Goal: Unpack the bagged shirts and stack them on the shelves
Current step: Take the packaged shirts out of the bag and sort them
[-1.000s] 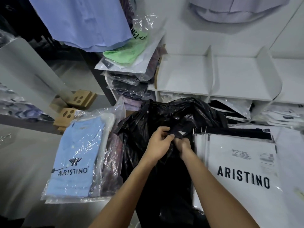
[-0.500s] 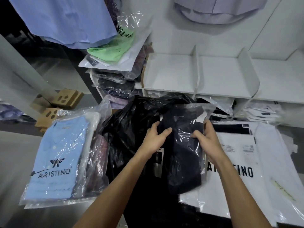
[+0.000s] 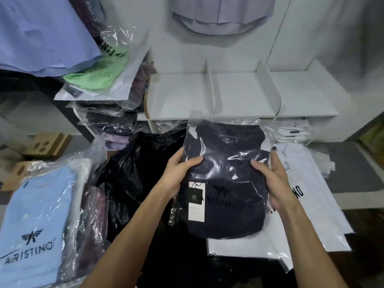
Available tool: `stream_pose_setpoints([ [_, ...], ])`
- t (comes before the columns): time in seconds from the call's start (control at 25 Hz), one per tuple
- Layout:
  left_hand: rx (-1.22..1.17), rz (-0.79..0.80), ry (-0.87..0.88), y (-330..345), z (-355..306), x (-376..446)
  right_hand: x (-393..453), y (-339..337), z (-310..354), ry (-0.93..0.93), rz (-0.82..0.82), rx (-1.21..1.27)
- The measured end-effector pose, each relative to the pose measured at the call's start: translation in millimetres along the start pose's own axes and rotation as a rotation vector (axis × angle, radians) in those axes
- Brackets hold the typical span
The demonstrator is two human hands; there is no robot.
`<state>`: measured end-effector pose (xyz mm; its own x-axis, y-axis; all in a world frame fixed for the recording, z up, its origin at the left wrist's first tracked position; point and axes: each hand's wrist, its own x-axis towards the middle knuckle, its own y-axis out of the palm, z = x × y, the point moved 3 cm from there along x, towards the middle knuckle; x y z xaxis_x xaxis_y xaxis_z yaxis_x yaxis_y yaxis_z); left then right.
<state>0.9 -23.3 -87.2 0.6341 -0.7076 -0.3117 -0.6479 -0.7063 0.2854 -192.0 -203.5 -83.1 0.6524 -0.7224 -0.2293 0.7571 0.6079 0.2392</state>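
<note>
My left hand [image 3: 179,173] and right hand [image 3: 270,179] now grip opposite sides of the navy bagged shirt [image 3: 225,179], thumbs on its face. A second ago they were knotted together inside the black sack [image 3: 133,173]; the shirt is out, held flat above it (sleeve still sealed). I judge the bare white shelf [image 3: 234,94] just beyond comes next.

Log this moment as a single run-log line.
phase: bagged shirt lifted | left hand: grips navy shirt left edge | right hand: grips right edge | shelf: bare ahead | black bag: below
</note>
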Motion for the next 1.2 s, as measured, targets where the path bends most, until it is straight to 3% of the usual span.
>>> stream_pose_setpoints([
  [0.12,-0.057,0.007,0.074,4.0,-22.9,-5.7,-3.7,-2.9,-0.2,0.052,0.060,0.024],
  [0.28,-0.039,0.008,0.281,0.6,-55.9,-12.0,-4.3,13.1,12.2,-0.061,0.229,-0.086],
  [0.48,-0.132,-0.074,0.499,-17.5,-111.3,-12.5,2.8,39.9,35.9,-0.111,0.446,-0.214],
  [0.6,-0.153,-0.163,0.596,-35.9,-144.8,-20.7,7.5,61.9,40.9,-0.138,0.474,-0.355],
  [0.76,-0.054,-0.272,0.664,-74.9,-173.6,-43.3,3.3,108.7,41.2,-0.176,0.533,-0.338],
  [0.92,0.080,-0.389,0.638,-127.3,-190.5,-80.0,-11.7,168.4,22.7,-0.121,0.673,-0.231],
  [1.08,0.141,-0.637,0.475,-201.0,-181.0,-125.0,-31.7,246.9,-14.6,-0.067,0.676,-0.151],
  [1.2,0.186,-0.826,0.355,-260.0,-164.3,-159.1,-58.8,298.8,-52.7,-0.021,0.790,-0.201],
])
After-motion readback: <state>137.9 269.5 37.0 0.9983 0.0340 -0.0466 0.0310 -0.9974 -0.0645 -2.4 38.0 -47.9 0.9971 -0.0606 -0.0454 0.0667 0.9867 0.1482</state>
